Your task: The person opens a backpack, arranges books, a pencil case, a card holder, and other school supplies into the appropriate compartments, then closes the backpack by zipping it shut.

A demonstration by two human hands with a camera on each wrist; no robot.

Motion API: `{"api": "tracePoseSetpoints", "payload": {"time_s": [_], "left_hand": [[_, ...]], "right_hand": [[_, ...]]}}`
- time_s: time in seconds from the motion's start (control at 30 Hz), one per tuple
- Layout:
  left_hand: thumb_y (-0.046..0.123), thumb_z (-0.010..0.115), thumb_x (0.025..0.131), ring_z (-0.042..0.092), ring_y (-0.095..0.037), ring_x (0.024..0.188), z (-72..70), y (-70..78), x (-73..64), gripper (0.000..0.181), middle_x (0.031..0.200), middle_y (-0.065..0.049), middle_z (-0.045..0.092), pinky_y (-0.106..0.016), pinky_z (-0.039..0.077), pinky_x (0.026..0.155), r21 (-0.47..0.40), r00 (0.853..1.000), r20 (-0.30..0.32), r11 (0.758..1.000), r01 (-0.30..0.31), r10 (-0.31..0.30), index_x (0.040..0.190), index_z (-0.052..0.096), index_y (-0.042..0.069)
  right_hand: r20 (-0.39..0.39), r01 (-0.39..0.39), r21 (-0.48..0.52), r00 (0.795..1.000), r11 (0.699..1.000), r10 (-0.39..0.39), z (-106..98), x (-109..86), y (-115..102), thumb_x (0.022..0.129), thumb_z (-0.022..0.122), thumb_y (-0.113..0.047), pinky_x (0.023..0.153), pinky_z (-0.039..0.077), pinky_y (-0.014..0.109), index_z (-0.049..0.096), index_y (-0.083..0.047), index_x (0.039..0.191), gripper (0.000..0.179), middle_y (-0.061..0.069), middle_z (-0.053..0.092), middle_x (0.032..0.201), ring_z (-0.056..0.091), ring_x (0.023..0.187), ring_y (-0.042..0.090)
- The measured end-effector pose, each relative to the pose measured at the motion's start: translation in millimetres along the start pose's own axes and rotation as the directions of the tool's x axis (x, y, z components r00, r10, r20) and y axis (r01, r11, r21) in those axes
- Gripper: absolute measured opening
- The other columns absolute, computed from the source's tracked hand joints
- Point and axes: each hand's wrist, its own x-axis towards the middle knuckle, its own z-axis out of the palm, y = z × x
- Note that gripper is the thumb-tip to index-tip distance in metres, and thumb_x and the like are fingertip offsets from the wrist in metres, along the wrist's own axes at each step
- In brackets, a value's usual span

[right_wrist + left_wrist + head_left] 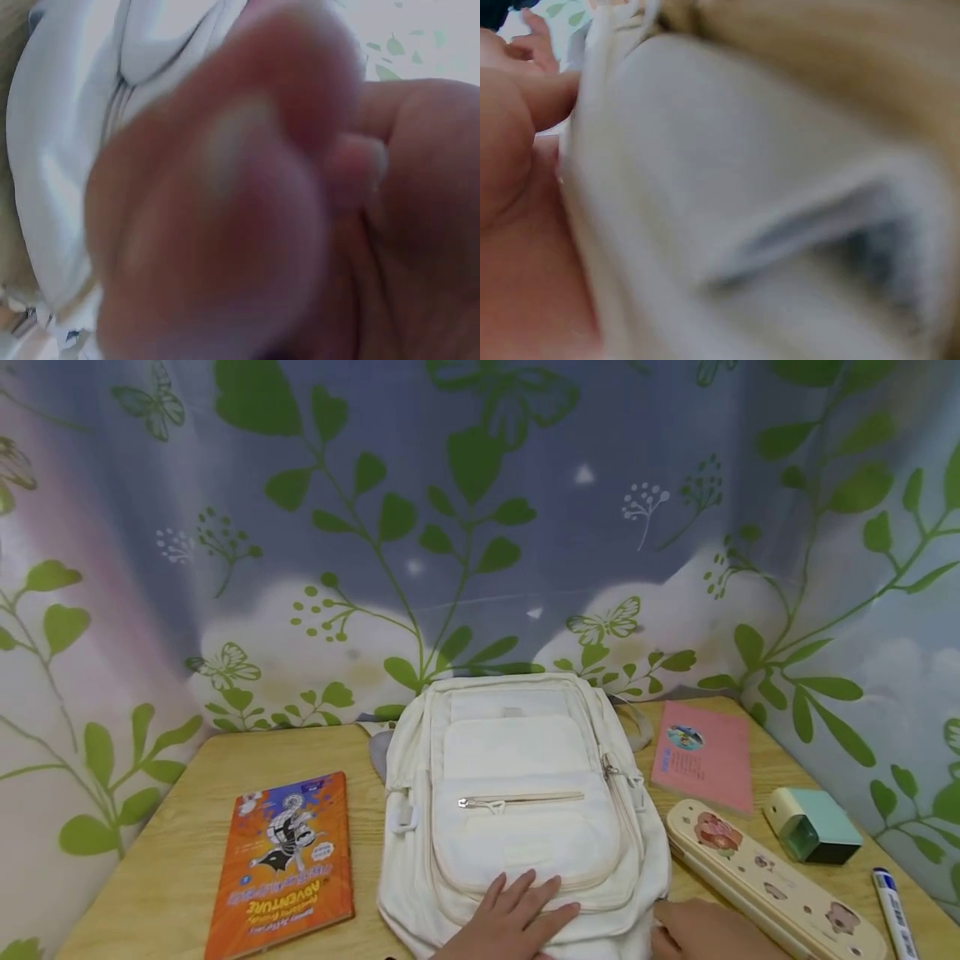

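A cream backpack (517, 752) lies front side up in the head view. It has a zipped front pocket (525, 839). My left hand (510, 918) rests on the lower front of the bag, its fingers spread. The left wrist view shows that hand (525, 187) against the pale fabric, much of it blurred. Low at the bag's right side is my right hand (705, 931). Close up in the right wrist view, the right hand's fingers (202, 247) are curled beside the backpack (52, 165). Whether anything is between them is hidden.
Left of the bag lies an orange book (288, 868). On the right are a pink booklet (708, 752), a cream pencil case (780, 885) with printed pictures, a mint-and-cream box (813, 827) and a marker (894, 910). A leaf-print curtain (480, 568) hangs behind the wooden table (161, 860).
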Motion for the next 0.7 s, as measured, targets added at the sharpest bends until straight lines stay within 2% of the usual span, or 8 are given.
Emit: {"api": "tracePoseSetpoints", "payload": {"time_s": [0.07, 0.17, 0.27, 0.3, 0.37, 0.5, 0.6, 0.7], "left_hand": [[0.046, 0.025, 0.101, 0.043, -0.029, 0.128, -13.7, 1.6, 5.8, 0.048, 0.146, -0.005, 0.039, -0.05, 0.042, 0.095, -0.02, 1.0, 0.024, 1.0, -0.008, 0.009, 0.144, 0.033, 0.025], [0.044, 0.036, 0.1, 0.049, -0.019, 0.114, -37.9, 9.1, 23.0, 0.041, 0.131, -0.003, 0.05, -0.038, 0.042, 0.094, 0.042, 0.999, -0.007, 0.998, -0.043, 0.044, 0.134, 0.047, 0.023], [0.04, 0.046, 0.097, 0.053, -0.006, 0.09, -55.2, 23.5, 49.3, 0.032, 0.106, 0.006, 0.059, -0.02, 0.041, 0.081, 0.122, 0.996, -0.022, 0.989, -0.083, 0.087, 0.123, 0.057, 0.023], [0.038, 0.049, 0.096, 0.054, -0.003, 0.084, -57.9, 29.0, 59.1, 0.03, 0.099, 0.009, 0.061, -0.015, 0.04, 0.076, 0.105, 0.997, 0.008, 0.991, -0.082, 0.082, 0.12, 0.059, 0.024], [0.033, 0.051, 0.096, 0.052, 0.003, 0.072, -58.1, 39.9, 78.4, 0.026, 0.088, 0.013, 0.062, -0.009, 0.037, 0.064, 0.038, 0.994, 0.091, 0.997, -0.071, 0.067, 0.118, 0.061, 0.024], [0.026, 0.049, 0.098, 0.048, 0.003, 0.058, -45.4, 56.5, 106.9, 0.021, 0.069, 0.014, 0.057, -0.009, 0.035, 0.052, -0.145, 0.966, 0.259, 0.988, 0.045, -0.006, 0.115, 0.06, 0.025], [0.026, 0.046, 0.099, 0.044, 0.0, 0.051, -35.8, 62.3, 116.6, 0.016, 0.06, 0.012, 0.049, -0.012, 0.034, 0.048, -0.188, 0.957, 0.287, 0.978, 0.091, -0.034, 0.105, 0.061, 0.025], [0.027, 0.046, 0.098, 0.043, 0.0, 0.049, -32.0, 63.8, 119.9, 0.017, 0.058, 0.011, 0.046, -0.012, 0.033, 0.046, -0.204, 0.959, 0.28, 0.973, 0.111, -0.051, 0.092, 0.061, 0.023]], "right_hand": [[0.001, 0.027, 0.027, 1.0, 0.999, -0.027, -5.5, -1.6, 3.5, 0.092, 0.051, -0.015, 0.048, 0.021, 0.021, 0.043, -0.015, 0.065, 0.028, -0.006, 0.032, 0.055, 0.025, 0.048, 0.006], [-0.022, 0.001, 0.018, 1.0, 1.0, 0.0, -12.3, -1.2, 4.2, 0.093, 0.051, -0.014, 0.049, 0.021, 0.021, 0.043, -0.014, 0.064, 0.03, -0.006, 0.032, 0.055, 0.024, 0.049, 0.007], [-0.058, -0.048, -0.013, 0.997, 0.999, 0.047, -15.6, -0.9, 3.2, 0.094, 0.053, -0.017, 0.049, 0.025, 0.022, 0.045, -0.014, 0.063, 0.032, -0.004, 0.034, 0.055, 0.028, 0.048, 0.008], [-0.069, -0.067, -0.019, 0.996, 0.998, 0.065, -16.2, -0.8, 2.8, 0.094, 0.053, -0.018, 0.05, 0.027, 0.023, 0.045, -0.014, 0.063, 0.032, -0.004, 0.035, 0.055, 0.03, 0.048, 0.009], [-0.09, -0.106, -0.023, 0.991, 0.994, 0.104, -16.1, -1.2, 2.6, 0.093, 0.056, -0.021, 0.049, 0.028, 0.024, 0.046, -0.014, 0.062, 0.033, -0.003, 0.036, 0.053, 0.031, 0.047, 0.01], [-0.094, -0.182, -0.036, 0.98, 0.983, 0.178, -14.9, -2.8, 3.5, 0.092, 0.057, -0.021, 0.049, 0.027, 0.024, 0.042, -0.013, 0.058, 0.038, -0.003, 0.033, 0.051, 0.03, 0.047, 0.011], [-0.051, -0.206, -0.035, 0.978, 0.978, 0.204, -16.5, -3.8, 6.1, 0.092, 0.057, -0.021, 0.05, 0.026, 0.024, 0.041, -0.013, 0.057, 0.039, -0.003, 0.031, 0.05, 0.028, 0.047, 0.011], [-0.002, -0.188, -0.033, 0.982, 0.982, 0.188, -21.8, -4.8, 10.4, 0.09, 0.06, -0.021, 0.051, 0.029, 0.025, 0.05, -0.014, 0.062, 0.03, -0.003, 0.036, 0.053, 0.033, 0.049, 0.011]]}}
